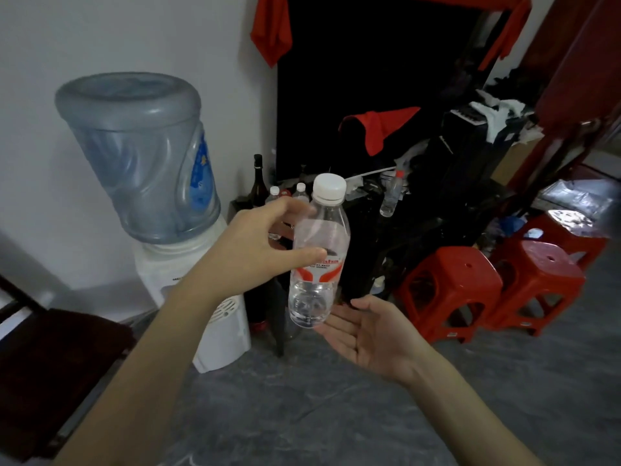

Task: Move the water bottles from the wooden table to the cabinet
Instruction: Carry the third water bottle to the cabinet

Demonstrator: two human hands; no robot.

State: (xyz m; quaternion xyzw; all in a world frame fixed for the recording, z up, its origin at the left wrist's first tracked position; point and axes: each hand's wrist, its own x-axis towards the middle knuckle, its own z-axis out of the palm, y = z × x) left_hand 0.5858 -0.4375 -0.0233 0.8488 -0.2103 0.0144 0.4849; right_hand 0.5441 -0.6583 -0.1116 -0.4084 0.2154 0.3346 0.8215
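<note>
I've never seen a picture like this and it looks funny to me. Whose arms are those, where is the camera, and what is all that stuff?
The camera sits on a person's head and looks forward and down, so you see that person's own two arms reaching out, as if they were yours. There is only this one picture, from that one spot.

The left hand holds a clear water bottle with a white cap and a red label. It is upright and has some water at the bottom. The right hand is open, palm up, just below the bottle, holding nothing.

Behind the hands are a white water dispenser with a big blue jug on top, a dark cluttered table with more small bottles, and red plastic stools on the grey floor.
</note>
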